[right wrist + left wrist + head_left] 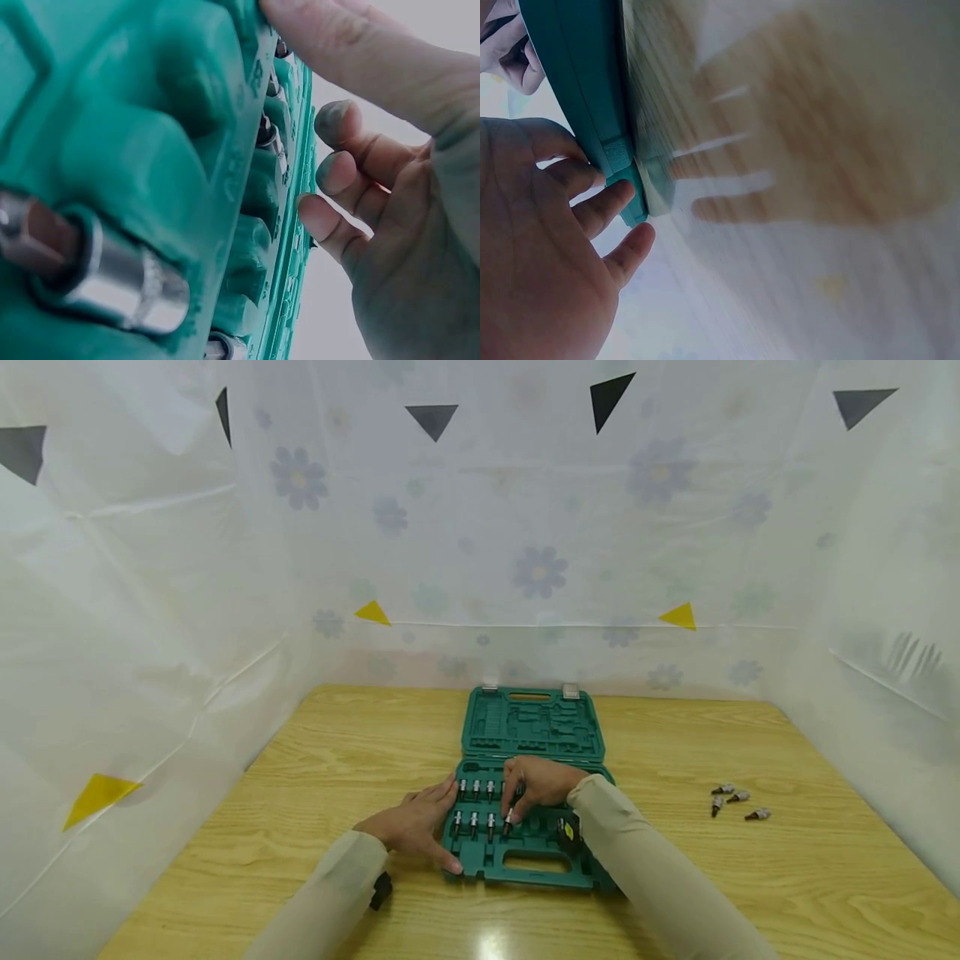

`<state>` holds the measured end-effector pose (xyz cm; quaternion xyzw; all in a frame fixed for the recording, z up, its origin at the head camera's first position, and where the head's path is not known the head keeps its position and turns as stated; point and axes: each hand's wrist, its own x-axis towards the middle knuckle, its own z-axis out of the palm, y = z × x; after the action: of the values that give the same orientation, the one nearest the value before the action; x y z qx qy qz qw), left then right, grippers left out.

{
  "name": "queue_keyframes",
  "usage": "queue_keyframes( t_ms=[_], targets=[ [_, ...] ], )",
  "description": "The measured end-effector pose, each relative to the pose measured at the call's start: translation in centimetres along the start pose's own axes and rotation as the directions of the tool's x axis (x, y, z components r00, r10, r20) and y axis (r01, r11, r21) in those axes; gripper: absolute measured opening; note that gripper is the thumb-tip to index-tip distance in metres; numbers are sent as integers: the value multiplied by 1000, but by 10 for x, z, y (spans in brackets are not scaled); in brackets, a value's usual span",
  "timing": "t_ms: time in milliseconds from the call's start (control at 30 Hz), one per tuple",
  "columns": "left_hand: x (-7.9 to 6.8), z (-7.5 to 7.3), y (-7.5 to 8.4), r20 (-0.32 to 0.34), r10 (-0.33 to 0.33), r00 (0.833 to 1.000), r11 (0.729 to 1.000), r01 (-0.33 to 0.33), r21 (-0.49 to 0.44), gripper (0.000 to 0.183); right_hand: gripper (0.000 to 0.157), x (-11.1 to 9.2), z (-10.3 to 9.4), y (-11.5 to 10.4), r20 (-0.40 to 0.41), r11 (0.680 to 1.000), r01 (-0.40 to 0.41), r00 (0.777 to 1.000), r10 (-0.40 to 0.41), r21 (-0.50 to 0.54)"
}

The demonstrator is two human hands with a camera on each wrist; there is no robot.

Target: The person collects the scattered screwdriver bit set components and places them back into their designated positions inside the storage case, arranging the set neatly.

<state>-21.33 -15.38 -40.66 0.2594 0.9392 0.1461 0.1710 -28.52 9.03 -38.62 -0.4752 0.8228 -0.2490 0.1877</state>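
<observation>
A green plastic tool case (480, 860) lies unfolded on the table, with bit sockets in two rows of its near half. My right hand (542, 781) reaches over it and pinches a bit socket (508, 821) at the near row. In the right wrist view the thumb (360, 56) meets the case, while other fingers hang loosely curled; its tip is cut off. Another bit socket (124, 277) sits in its slot close to that camera. My left hand (416, 822), fingers spread, rests along the case's left edge. Its fingers touch the case's side wall (585, 82) in the left wrist view.
Several loose bit sockets (738, 797) lie on the wooden table (360, 735) to the right. The case's lid half (532, 722) lies flat behind, its moulded slots showing. Patterned white sheeting (480, 527) encloses the back and sides. Black devices sit at both wrists.
</observation>
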Motion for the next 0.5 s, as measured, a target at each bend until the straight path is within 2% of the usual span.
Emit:
queue_keyframes(
  t_ms=[300, 500],
  targets=[
    [0, 2, -2, -4, -1, 1000, 1000, 1, -12, 119, 10, 0, 2, 5, 3, 999, 20, 1000, -20, 34],
    [-1, 1, -2, -15, 14, 1000, 1000, -14, -17, 119, 10, 1, 1, 7, -15, 999, 32, 999, -33, -23]
  ],
)
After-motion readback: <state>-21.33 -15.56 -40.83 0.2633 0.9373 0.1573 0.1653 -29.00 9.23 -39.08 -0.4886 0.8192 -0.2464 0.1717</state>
